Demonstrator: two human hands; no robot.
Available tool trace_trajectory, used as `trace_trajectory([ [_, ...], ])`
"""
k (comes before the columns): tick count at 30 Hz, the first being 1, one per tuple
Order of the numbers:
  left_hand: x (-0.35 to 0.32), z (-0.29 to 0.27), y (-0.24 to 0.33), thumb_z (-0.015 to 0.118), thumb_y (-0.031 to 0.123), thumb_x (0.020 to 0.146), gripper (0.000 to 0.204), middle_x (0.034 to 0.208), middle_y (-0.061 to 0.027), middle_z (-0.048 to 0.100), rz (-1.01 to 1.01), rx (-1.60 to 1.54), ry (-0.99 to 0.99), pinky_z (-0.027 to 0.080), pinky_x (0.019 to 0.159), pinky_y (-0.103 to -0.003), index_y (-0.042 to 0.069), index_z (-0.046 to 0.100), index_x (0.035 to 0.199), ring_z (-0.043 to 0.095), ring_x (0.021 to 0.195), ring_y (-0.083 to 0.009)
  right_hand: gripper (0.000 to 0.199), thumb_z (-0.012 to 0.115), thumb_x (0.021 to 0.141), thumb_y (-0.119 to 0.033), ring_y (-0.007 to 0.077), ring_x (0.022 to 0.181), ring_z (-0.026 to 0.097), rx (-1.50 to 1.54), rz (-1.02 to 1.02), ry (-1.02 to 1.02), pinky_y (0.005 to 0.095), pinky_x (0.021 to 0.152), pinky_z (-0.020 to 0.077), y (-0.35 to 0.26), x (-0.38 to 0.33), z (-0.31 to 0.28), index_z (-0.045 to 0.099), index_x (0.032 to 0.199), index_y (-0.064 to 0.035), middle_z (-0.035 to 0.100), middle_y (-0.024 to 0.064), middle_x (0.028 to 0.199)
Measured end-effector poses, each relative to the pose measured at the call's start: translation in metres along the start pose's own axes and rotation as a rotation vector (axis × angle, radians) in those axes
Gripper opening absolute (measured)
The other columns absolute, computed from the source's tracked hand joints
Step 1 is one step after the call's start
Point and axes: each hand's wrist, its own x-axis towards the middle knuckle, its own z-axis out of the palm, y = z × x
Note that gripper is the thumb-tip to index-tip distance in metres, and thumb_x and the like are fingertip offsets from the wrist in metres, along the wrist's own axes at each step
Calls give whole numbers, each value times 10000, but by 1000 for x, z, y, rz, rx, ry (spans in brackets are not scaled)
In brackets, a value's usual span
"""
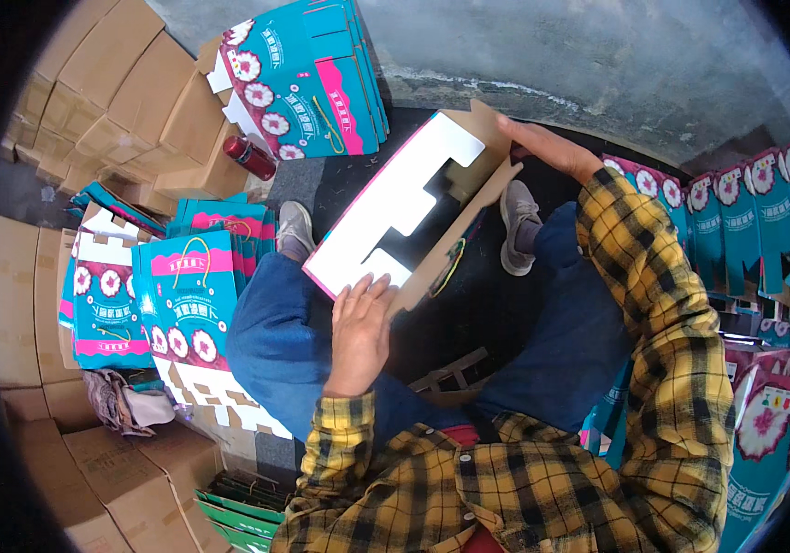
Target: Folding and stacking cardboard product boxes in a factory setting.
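Over my lap, a partly folded cardboard gift box point(386, 205) is held at a slant, its open side facing up. A white flap with stepped cut-outs covers part of the opening, and the brown inner walls show. A yellow cord handle point(451, 265) hangs on its near right side. My left hand point(361, 327) is on the box's near left end, fingertips on the white flap. At the far right end, my right hand point(552, 147) holds the brown end panel, with some of its fingers hidden behind the cardboard.
Flat teal printed cartons point(188, 304) are stacked at my left, with more point(307, 88) against the wall ahead. Brown boxes point(114, 83) pile up on the far left, near a red bottle point(249, 158). Folded teal boxes point(736, 221) stand in rows at my right. Green cartons point(240, 516) lie near left.
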Motion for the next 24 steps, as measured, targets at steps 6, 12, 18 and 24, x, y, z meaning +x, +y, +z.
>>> trace_trajectory([
  [6,5,10,4,614,125,870,286,1269,-83,573,4,-17,25,261,1103,-460,62,630,1149,465,1265,-288,779,158,996,-596,258,1420,250,-98,-68,-117,362,1180,131,16,7,7,607,1251,-13,370,138,1488],
  [12,12,32,22,595,127,890,438,1212,-207,566,-186,-121,210,305,1036,-459,-32,488,1283,503,1160,-354,814,121,993,-603,264,1365,346,-162,-8,-103,371,1158,191,14,6,3,550,1295,19,433,139,1440],
  [18,17,52,21,602,66,867,604,1303,-306,456,-310,-85,460,329,1037,-481,-82,336,1389,453,1222,-407,689,477,936,-532,329,1305,406,-690,-198,53,421,1106,296,-18,-6,40,367,1447,-83,463,182,1394],
  [24,23,39,27,645,190,872,539,1393,-256,421,-78,138,115,282,1096,-496,-54,469,1320,381,1316,-405,728,783,721,-298,313,1302,417,-1116,-702,-30,426,1069,363,-8,-15,79,462,1344,-98,465,147,1374],
])
